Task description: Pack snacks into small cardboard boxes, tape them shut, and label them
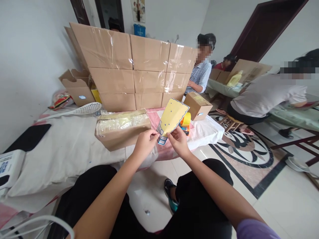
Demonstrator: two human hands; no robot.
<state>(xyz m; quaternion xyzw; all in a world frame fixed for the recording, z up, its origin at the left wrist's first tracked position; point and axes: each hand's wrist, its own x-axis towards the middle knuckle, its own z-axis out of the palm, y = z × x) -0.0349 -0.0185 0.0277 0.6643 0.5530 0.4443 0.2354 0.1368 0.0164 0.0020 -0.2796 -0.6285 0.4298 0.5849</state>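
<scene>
Both my hands hold a flat yellow card point(172, 115) with small blue dots and a blue-and-white printed lower end, raised in front of me. My left hand point(144, 143) pinches its lower left edge. My right hand point(178, 141) pinches the lower right edge. Just behind the card lies a long open carton point(122, 131) filled with clear-wrapped yellow sheets, resting on the white-covered bed point(64, 156). An orange and yellow tape dispenser point(185, 123) sits right behind the card.
A wall of taped cardboard boxes point(139, 66) stands at the back of the bed. A small box point(198, 105) sits at the bed's right corner, an open box point(77, 87) at left, a white swatter point(82, 110) near it. Three other people work at the right.
</scene>
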